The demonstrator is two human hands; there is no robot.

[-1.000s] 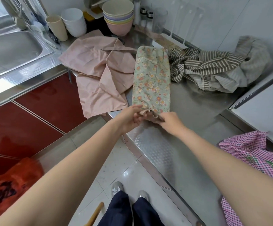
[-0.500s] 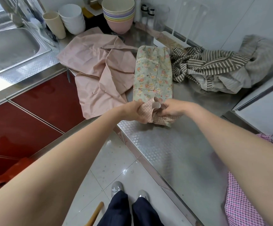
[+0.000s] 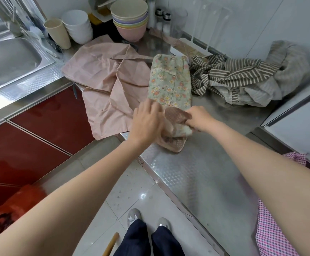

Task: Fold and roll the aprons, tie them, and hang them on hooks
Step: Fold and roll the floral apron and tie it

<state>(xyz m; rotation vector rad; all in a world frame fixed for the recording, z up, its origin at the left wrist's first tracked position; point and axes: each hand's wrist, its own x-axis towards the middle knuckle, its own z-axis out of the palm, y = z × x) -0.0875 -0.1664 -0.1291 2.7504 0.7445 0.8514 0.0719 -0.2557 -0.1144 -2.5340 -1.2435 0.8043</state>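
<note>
hands meet at the near end of the floral apron, which lies folded in a long strip on the steel counter, between the pink apron and the striped apron. left hand lies fingers together over the started roll; right hand pinches its dotted lining. risk: a loose or skewed roll if one side leads, or the hanging end slipping off the edge.

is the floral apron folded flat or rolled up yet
Partly rolled. The floral apron lies folded in a long strip; only its near end is curled over, under the left hand and gripped by the right hand.
</note>
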